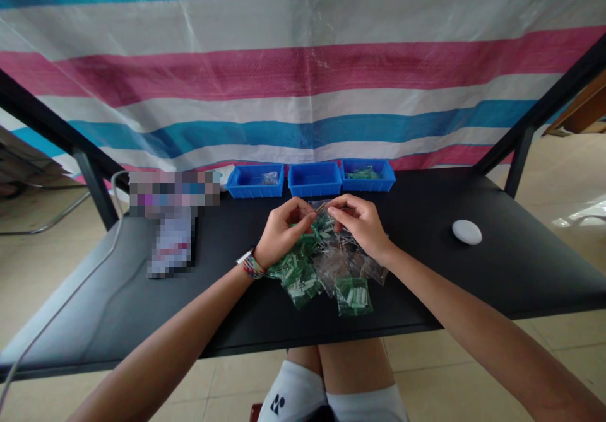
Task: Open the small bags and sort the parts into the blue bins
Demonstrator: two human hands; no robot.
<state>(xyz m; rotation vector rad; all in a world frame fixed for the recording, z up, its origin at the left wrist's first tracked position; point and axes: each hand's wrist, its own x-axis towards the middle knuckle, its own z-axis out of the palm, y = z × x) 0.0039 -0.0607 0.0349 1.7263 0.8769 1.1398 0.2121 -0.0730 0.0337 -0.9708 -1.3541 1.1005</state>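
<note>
A black emblem [277,404] marks the white shorts [294,384], while left hand [283,231] and right hand [363,223] pinch a small clear bag [315,204] above the heaped packets [303,277], before the middle blue bin [315,188], its slim brownish piece [321,207] slanting away rightward, either end too small to tell apart.

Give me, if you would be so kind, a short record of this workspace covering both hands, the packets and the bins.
Left hand: fingertips pinching a small clear packet
Right hand: fingertips at the same packet, opposite side
Pile below hands: green packets and clear packets
Left blue bin: clear packaging inside
Middle blue bin: between the other two
Right blue bin: green packets inside
Far right: white rounded object on the black table
</note>
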